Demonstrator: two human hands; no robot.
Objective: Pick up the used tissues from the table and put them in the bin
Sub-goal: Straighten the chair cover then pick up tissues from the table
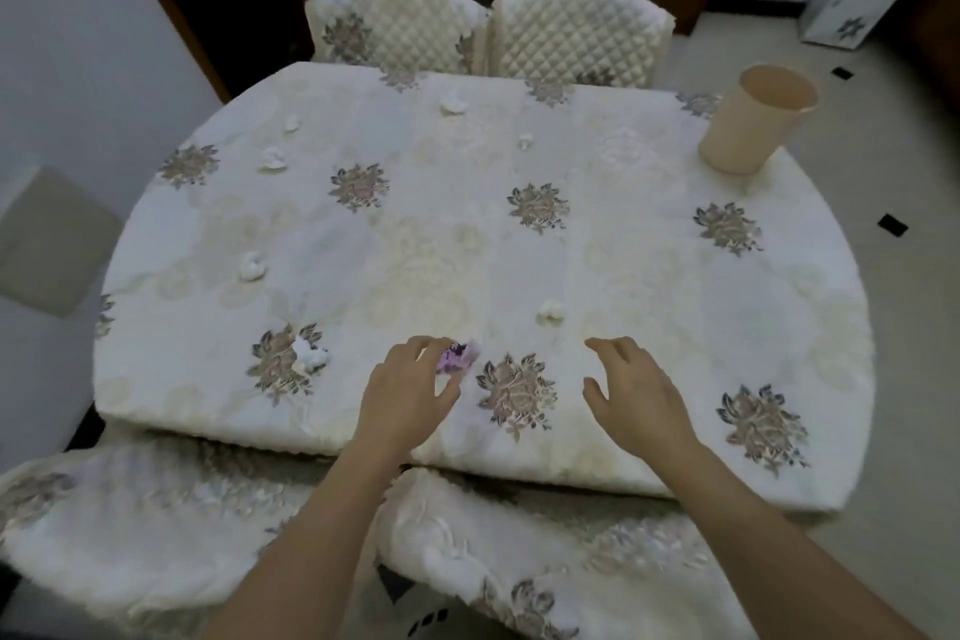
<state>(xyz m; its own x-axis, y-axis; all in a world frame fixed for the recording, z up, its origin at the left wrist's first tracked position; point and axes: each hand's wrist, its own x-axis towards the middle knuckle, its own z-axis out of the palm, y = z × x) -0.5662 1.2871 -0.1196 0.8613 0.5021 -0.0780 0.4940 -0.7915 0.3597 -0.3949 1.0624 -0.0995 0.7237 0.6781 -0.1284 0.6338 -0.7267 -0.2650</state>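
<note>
A: Where are the hands?

B: Both are over the near edge of the table (779, 327). The left hand (405, 392) has its fingers curled around a small purple-patterned scrap (456, 358); whether it grips the scrap or only touches it, I cannot tell. The right hand (631, 387) is empty, fingers spread and slightly bent, palm down above the cloth.

A: And the tissues?

B: Seven white wads lie scattered on the flowered cloth. The nearest tissue (549, 313) sits just beyond and between the two hands. Another, the left wad (310, 356), lies on a flower print to the left of the left hand. A third, the mid-left wad (252, 267), is farther out on the left side. Four more lie toward the far edge: the far-left wad (274, 158), one behind it (291, 122), one near the chairs (454, 104), and a small one (525, 140) right of the middle.

A: The bin?

B: The bin (753, 120) is beige, open-topped, upright on the far right corner, well apart from every tissue.

A: Around the table?

B: Two quilted chairs (400, 16) at the far side, two more at the near side.
</note>
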